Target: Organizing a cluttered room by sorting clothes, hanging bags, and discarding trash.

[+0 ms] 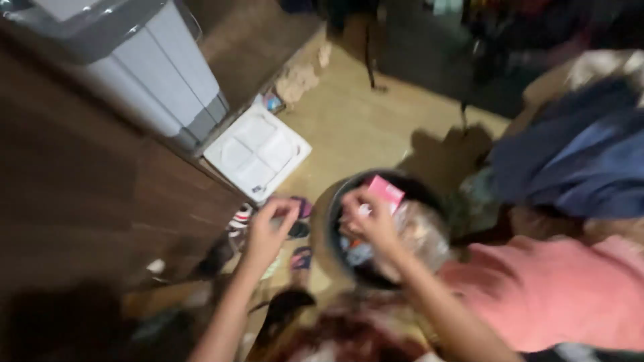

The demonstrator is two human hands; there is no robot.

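My right hand (370,220) pinches a small pink packet (386,192) over a round dark bin (330,234) on the tan floor. Inside the bin lie crumpled clear plastic (422,234) and mixed scraps. My left hand (268,229) hovers just left of the bin's rim with its fingers curled and apart, and nothing shows in it. Both forearms reach in from the bottom of the view. The picture is blurred.
A grey plastic container (144,64) stands on dark wooden furniture (80,194) at the left. A white square panel (257,151) lies on the floor beside it. Sandals (300,209) lie near my left hand. Blue clothes (577,157) and pink fabric (557,291) fill the right side.
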